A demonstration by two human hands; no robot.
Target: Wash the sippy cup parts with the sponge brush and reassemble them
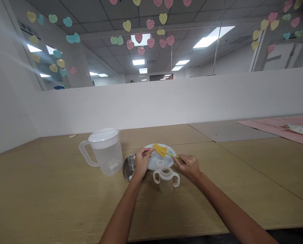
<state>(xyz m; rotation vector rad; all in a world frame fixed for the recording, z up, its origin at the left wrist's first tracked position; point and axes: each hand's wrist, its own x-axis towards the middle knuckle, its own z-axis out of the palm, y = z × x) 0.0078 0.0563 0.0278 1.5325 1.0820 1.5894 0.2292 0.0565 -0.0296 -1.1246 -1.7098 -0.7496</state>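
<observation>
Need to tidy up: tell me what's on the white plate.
On the white plate lies a white ring; the yellow sponge brush, held by both hands, hovers over it. The plate's left part is hidden behind the left hand.

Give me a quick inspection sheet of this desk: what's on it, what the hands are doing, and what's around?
Surface: tan wooden table, joined from several panels.
Job's things: yellow sponge brush on a thin green handle, held over a white plate; a small piece pinched at the brush's tip, too small to identify.
Clutter: lidded clear pitcher; two-handled clear cup; round metal dish holding a small clear part; white ring on the plate; pink cloth far right.
Hands: left hand pinches the small piece; right hand grips the brush handle.
Cables: nothing seen.
Surroundings: white partition, glass above with paper hearts, ceiling lights.
</observation>
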